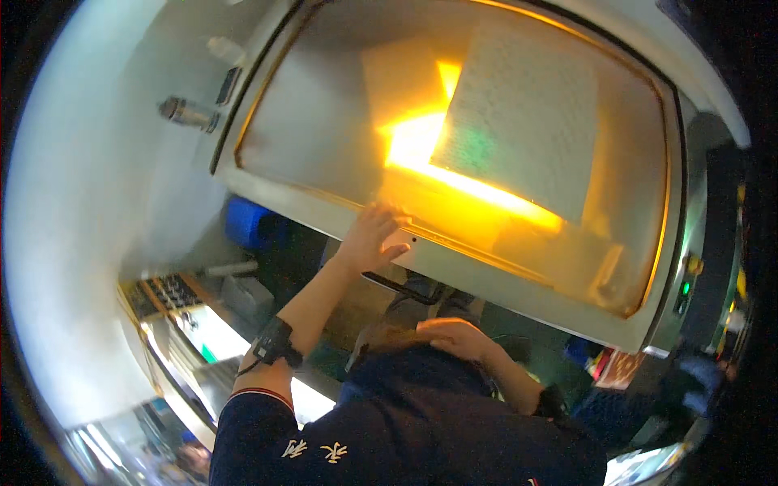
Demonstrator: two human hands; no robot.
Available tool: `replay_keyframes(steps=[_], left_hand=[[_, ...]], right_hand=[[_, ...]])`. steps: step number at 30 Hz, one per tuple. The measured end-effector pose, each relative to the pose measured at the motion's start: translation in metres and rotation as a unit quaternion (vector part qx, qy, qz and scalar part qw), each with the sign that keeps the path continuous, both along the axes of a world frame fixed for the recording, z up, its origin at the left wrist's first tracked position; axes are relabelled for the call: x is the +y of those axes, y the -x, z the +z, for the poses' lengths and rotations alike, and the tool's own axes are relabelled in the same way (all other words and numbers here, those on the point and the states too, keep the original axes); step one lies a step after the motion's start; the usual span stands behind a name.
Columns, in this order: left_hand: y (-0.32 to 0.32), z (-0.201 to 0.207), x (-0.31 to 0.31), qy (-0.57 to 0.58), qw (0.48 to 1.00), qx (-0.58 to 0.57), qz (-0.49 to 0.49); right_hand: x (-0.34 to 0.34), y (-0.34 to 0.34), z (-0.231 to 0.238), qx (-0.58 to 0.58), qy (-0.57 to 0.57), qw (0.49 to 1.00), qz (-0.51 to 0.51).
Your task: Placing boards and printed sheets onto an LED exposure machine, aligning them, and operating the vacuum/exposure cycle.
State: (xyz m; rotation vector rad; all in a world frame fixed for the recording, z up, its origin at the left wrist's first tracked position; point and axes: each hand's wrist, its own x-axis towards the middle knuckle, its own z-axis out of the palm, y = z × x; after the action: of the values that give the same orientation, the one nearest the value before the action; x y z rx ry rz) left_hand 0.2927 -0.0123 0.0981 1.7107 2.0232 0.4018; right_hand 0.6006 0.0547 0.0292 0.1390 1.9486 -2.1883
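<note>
In front of me is a big pale machine frame [486,279] around a wide, hazy pane lit in amber. My left hand [377,236] reaches to the near edge of this frame and rests at it, fingers stretched and thumb apart, gripping nothing visible. Through the pane shows a greyish rectangular sheet [531,105] with a fine mottled pattern and a faint green spot. A bright yellow glow [417,142] runs along its left and near edges. My right hand [458,336] is close to my body, its fingers extended and flat, with no object visible in it.
A black bar handle [401,287] sits below the frame's near edge. A clear cylindrical fitting [190,113] projects on the left. A blue object [245,221] lies under the frame's left corner. Green-lit switches [686,288] are on the right side. Lit shelving [194,340] stands lower left.
</note>
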Motion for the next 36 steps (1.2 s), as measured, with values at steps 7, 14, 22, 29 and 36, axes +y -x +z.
replay_keyframes(steps=[7, 14, 22, 29, 36], left_hand=[[-0.007, -0.041, 0.034, 0.021, 0.975, 0.175, -0.138], [0.005, -0.043, 0.023, -0.037, 0.976, 0.180, -0.119], [-0.003, -0.048, 0.020, -0.089, 0.975, 0.164, -0.117], [0.004, -0.048, 0.008, -0.062, 0.979, 0.174, -0.081], [-0.021, -0.024, 0.032, 0.155, 0.987, -0.011, -0.045]], right_hand=[[0.032, 0.062, -0.163, -0.237, -0.487, 0.759, -0.361], [-0.017, 0.074, -0.231, -0.293, -0.503, 0.687, -0.435], [-0.034, 0.012, -0.200, -0.323, -0.494, 0.704, -0.395], [-0.081, -0.117, -0.014, -0.409, -0.439, 0.752, -0.272], [-0.050, -0.194, 0.116, -0.230, -0.543, 0.782, -0.202]])
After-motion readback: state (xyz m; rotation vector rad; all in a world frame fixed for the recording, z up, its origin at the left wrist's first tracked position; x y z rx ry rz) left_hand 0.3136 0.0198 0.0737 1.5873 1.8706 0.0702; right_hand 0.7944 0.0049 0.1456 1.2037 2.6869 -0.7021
